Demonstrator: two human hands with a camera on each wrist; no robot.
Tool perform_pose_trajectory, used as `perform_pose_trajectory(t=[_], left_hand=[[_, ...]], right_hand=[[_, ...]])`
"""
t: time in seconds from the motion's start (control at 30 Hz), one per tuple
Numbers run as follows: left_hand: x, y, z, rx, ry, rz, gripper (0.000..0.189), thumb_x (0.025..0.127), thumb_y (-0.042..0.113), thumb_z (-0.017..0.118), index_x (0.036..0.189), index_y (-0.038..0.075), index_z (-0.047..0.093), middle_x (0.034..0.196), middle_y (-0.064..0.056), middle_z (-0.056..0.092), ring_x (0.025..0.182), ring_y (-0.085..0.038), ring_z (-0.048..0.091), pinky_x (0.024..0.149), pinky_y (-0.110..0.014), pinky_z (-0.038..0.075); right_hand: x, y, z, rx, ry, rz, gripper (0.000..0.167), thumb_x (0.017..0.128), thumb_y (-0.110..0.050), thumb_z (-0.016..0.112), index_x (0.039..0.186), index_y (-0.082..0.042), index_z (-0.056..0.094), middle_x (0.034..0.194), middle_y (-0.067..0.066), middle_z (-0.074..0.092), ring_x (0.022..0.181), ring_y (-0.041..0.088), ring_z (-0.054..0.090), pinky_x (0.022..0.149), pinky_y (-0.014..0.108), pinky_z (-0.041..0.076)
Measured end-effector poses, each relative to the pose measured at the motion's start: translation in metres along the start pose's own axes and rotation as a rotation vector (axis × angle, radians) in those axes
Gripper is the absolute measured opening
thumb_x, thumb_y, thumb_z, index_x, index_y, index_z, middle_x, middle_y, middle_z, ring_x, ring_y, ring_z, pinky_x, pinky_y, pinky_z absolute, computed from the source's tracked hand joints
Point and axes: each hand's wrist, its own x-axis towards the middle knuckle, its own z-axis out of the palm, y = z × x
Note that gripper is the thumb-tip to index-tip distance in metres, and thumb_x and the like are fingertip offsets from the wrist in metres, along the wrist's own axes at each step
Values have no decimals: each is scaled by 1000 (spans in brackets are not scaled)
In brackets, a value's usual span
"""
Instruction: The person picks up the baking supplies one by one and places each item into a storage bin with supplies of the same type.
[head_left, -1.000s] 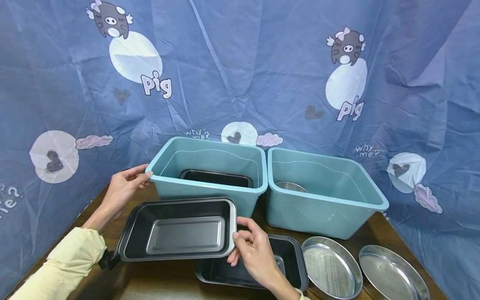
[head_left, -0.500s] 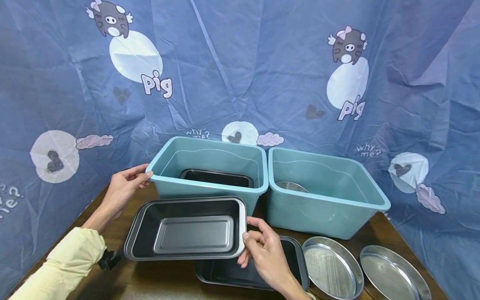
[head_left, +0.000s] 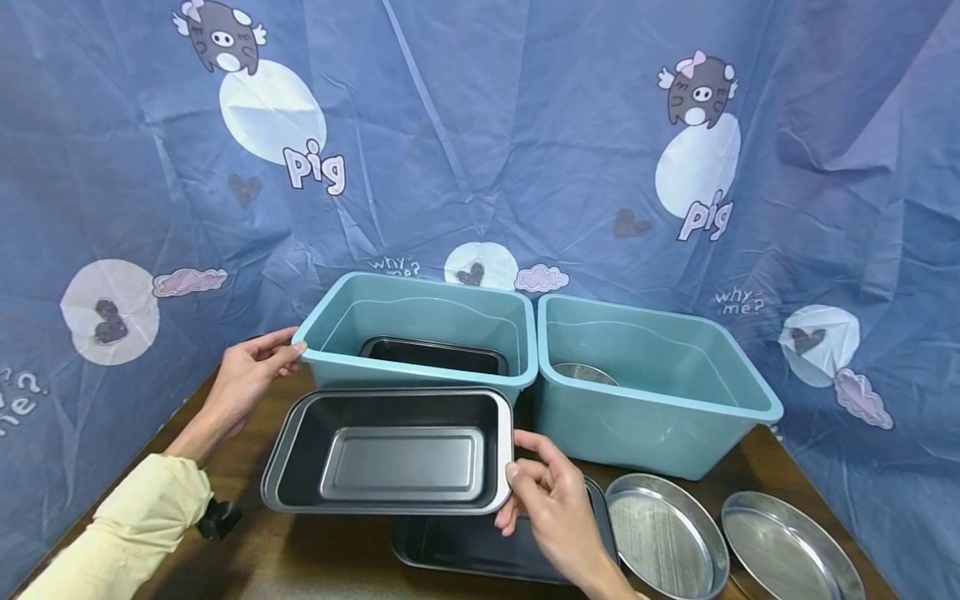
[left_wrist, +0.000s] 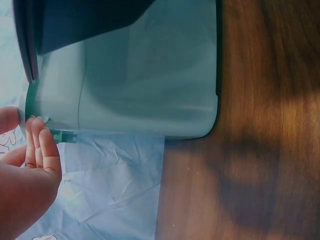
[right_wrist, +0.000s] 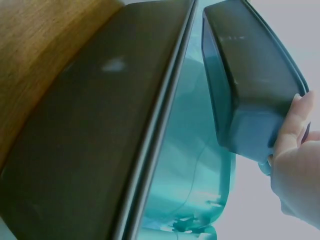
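Observation:
In the head view my right hand [head_left: 555, 500] pinches the right end rim of a black loaf pan [head_left: 405, 462], held up in front of the left teal bin [head_left: 420, 379]. The right wrist view shows the same loaf pan [right_wrist: 265, 85] from below, fingers along its rim. My left hand [head_left: 251, 375] grips the left front corner of that bin's rim, thumb on top. In the left wrist view, the fingers of the left hand [left_wrist: 35, 160] curl at the teal bin [left_wrist: 150, 95] edge. Inside the left bin lies another black loaf pan [head_left: 435, 357].
A second teal bin [head_left: 645, 433] stands to the right, with a round metal pan [head_left: 585, 373] inside. Another black pan [head_left: 465, 546] lies on the wooden table [head_left: 315, 567], partly behind the right hand. Two round metal pans [head_left: 663, 533] sit at the right. A blue printed cloth [head_left: 480, 125] hangs behind.
My right hand has carried the loaf pan rightward and slightly up, covering more of the pan on the table. The left hand stays at the bin's corner.

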Motion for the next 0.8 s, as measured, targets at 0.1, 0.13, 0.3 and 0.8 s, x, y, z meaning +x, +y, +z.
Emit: perform_pose_trajectory(t=[0.1, 0.13, 0.3, 0.8], left_hand=[[0, 0, 0, -6, 4, 3, 50, 104, 11, 63, 141, -20, 48, 84, 18, 66, 75, 2, 62, 69, -14, 52], [0, 0, 0, -7, 6, 4, 50, 104, 11, 63, 140, -20, 48, 84, 18, 66, 75, 2, 62, 69, -14, 52], [-1, 0, -1, -8, 9, 3, 50, 104, 11, 63, 141, -20, 48, 84, 18, 66, 75, 2, 62, 69, -14, 52], [-1, 2, 0, -36, -4, 12, 49, 103, 9, 63, 139, -21, 48, 83, 16, 66, 74, 1, 61, 68, -14, 52]], right_hand=[[-1, -1, -2, 2, -2, -24, 39, 102, 4, 53, 137, 19, 42, 80, 28, 65, 54, 14, 64, 50, 31, 58], [-1, -1, -3, 1, -3, -34, 39, 102, 4, 53, 137, 19, 42, 80, 29, 65, 54, 14, 64, 50, 31, 58], [-1, -2, -7, -4, -3, -81, 38, 102, 6, 53, 136, 20, 43, 77, 24, 66, 53, 13, 64, 48, 33, 57], [-2, -10, -21, 26, 9, -176, 36, 102, 9, 51, 133, 23, 41, 79, 4, 71, 53, 9, 64, 46, 27, 56]])
